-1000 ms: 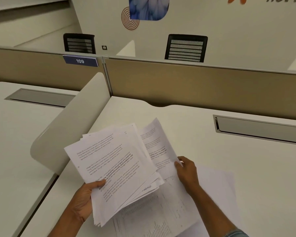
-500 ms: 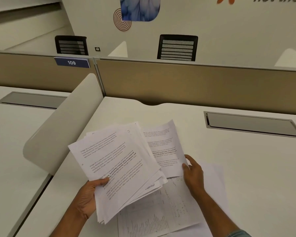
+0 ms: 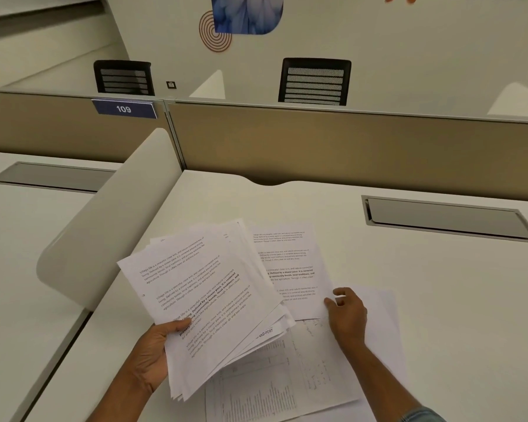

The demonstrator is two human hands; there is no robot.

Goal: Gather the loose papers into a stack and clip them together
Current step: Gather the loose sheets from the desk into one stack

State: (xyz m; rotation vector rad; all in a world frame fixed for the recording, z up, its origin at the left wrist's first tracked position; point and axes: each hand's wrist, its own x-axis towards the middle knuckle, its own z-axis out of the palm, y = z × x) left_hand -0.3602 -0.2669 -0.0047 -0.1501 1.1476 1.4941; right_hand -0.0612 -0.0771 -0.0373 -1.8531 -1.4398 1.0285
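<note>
We have the left hand [image 3: 153, 354] low in the view, gripping a thick fanned stack of white printed paper sheets [image 3: 201, 300] at its near left corner. The thumb lies across the top page and the fingers are hidden underneath. The stack is raised off the white desk top [image 3: 439, 300] and tilted, with its far edges splayed out unevenly.

Over on the other side we see the right hand [image 3: 348, 315] pinching the lower right corner of a single white sheet with paragraphs of black text [image 3: 290, 269]. The thumb is on the sheet's face and the fingers curl round its edge. That sheet's left side is tucked behind the fanned stack.

Below both hands, more loose paper lies flat on the desk. There is a white sheet printed with faint tables and charts [image 3: 272, 385], partly covered by the stack, and plain white sheets [image 3: 384, 330] spread out under the right wrist.

Further back we note a grey rectangular cable hatch [image 3: 445, 219] set into the desk and a tan fabric partition [image 3: 348, 141] along the far edge. A curved white side divider [image 3: 113, 233] stands to the left. A blue plate reading 109 [image 3: 124, 109] sits on the partition, and a black mesh chair back [image 3: 314, 82] shows beyond it.
</note>
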